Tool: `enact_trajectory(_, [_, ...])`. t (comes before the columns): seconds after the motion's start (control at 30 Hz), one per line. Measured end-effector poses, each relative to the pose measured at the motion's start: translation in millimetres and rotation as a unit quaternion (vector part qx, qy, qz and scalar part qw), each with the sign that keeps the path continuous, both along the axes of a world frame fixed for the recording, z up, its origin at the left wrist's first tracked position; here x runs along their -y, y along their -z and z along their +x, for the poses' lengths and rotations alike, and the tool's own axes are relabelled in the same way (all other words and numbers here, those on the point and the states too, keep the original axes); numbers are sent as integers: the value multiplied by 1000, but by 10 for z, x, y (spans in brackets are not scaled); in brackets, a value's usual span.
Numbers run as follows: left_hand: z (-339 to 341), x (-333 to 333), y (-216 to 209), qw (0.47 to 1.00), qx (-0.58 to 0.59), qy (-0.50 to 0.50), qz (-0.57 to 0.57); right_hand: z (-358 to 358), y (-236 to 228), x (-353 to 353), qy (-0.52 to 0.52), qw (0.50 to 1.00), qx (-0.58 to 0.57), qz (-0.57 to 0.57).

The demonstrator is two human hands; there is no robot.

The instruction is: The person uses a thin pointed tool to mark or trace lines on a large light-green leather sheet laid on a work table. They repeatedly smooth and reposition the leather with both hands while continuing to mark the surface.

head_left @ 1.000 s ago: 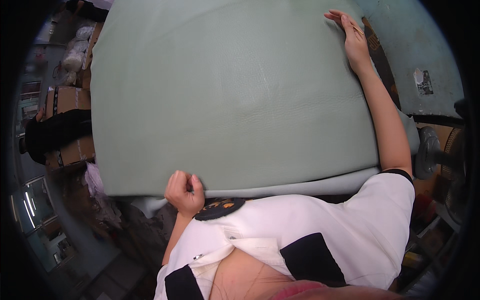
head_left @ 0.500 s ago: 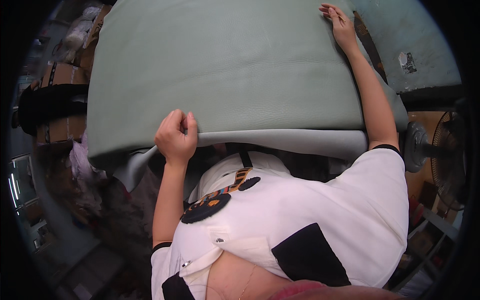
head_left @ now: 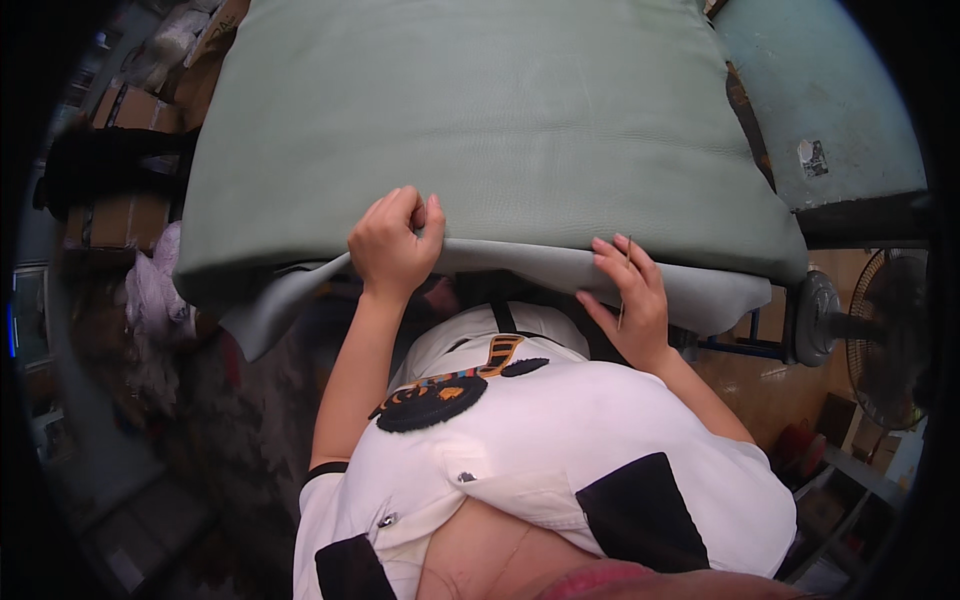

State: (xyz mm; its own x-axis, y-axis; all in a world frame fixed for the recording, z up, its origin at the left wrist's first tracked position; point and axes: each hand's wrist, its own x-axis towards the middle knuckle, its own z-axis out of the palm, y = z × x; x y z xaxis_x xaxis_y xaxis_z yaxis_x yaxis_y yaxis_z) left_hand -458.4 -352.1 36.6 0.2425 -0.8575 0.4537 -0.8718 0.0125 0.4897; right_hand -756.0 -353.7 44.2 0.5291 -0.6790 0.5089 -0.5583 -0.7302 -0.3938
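Note:
A large sage-green grained leather sheet (head_left: 480, 130) lies spread over the work surface, its near edge hanging toward me and showing a smooth grey underside (head_left: 700, 290). My left hand (head_left: 395, 240) is closed in a fist at that near edge, left of the middle, gripping the leather, though the fingertips' hold is partly hidden. My right hand (head_left: 635, 305) is beside the near edge, farther right, with fingers bent and spread near the hanging flap. Between its fingers is a thin brownish stick (head_left: 628, 283), whose exact kind I cannot make out.
A pale blue-green panel (head_left: 820, 110) stands at the right, with a fan (head_left: 885, 335) below it. On the left are cardboard boxes (head_left: 130, 215), plastic-wrapped bundles (head_left: 165, 50), a lilac cloth-like bundle (head_left: 155, 290) and a person in dark clothing (head_left: 110, 165).
My right hand has come from the far right edge of the leather back to the near edge. My left hand has shifted slightly right and away from me, still closed.

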Motion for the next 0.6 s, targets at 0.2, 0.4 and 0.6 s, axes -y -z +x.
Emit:
enact_trajectory(0.2, [73,-231,27,984,-122,96,-92,-52,76,71,5,998,38,-50])
enact_trajectory(0.4, [224,-1616,677,954,-299,13,32,-86,-203,-82,-65,996,66,-16])
enact_trajectory(0.6, [727,-2226,1363,578,-783,-218,81,4,-558,-140,-84,993,75,-43])
